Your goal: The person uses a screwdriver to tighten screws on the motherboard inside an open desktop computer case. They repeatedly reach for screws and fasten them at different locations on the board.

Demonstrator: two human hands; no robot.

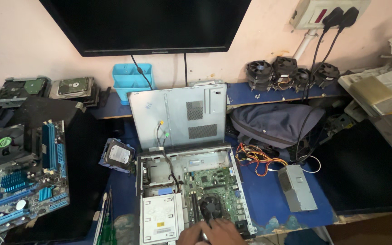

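Blue workbench [268,199] bears an opened grey computer case [187,181]; hand [212,232] on its fan [210,207], fingers' grip unclear.

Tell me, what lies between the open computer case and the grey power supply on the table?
In the head view, only bare blue table separates the computer case and power supply.

An open desktop computer case [191,190] is laid flat on the blue table, lid raised, green circuit board and black fan [211,206] exposed.
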